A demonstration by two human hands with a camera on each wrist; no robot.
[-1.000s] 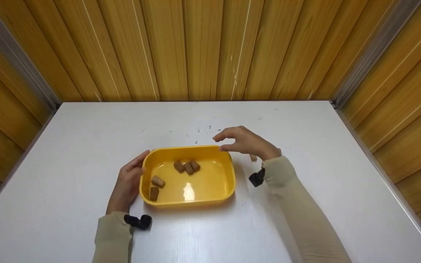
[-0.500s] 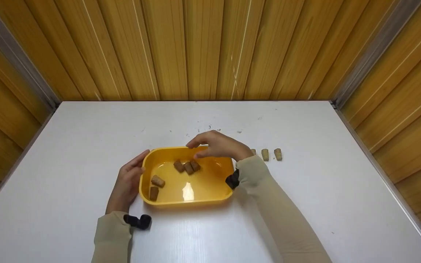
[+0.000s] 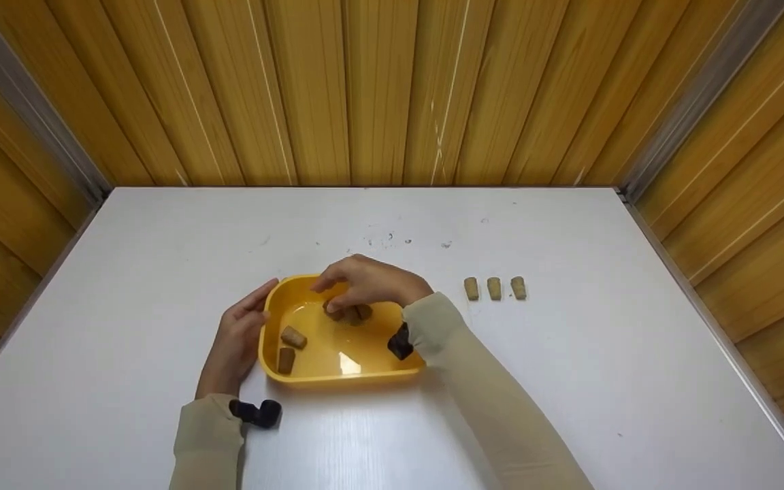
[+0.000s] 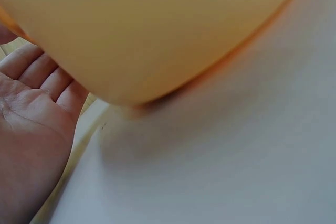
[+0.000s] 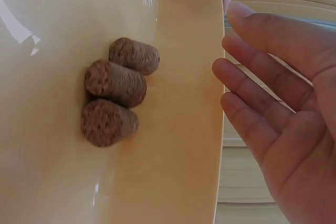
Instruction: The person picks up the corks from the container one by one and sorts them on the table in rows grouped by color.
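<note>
A yellow tub (image 3: 392, 374) stands on the white table with several corks in it. My left hand (image 3: 232, 344) holds its left side, thumb at the rim and fingers along the outer wall; the left wrist view shows the palm facing the tub wall (image 4: 157, 30). Over the back of the tub, my right hand (image 3: 368, 280) hovers with bent, spread fingers above three brown corks (image 5: 115, 83). In the right wrist view that hand (image 5: 294, 93) is apart from them and holds nothing. A lighter cork (image 3: 294, 337) and a brown cork (image 3: 286, 361) lie at the tub's left end.
Three light corks (image 3: 494, 288) stand or lie in a row on the table (image 3: 610, 340), right of the tub; which I cannot tell. Wood-patterned walls (image 3: 378, 95) close off the back and both sides.
My right hand has moved left and down, from beyond the tub's right back corner to above the brown corks. The three light corks on the table came into view. My left hand stays put.
</note>
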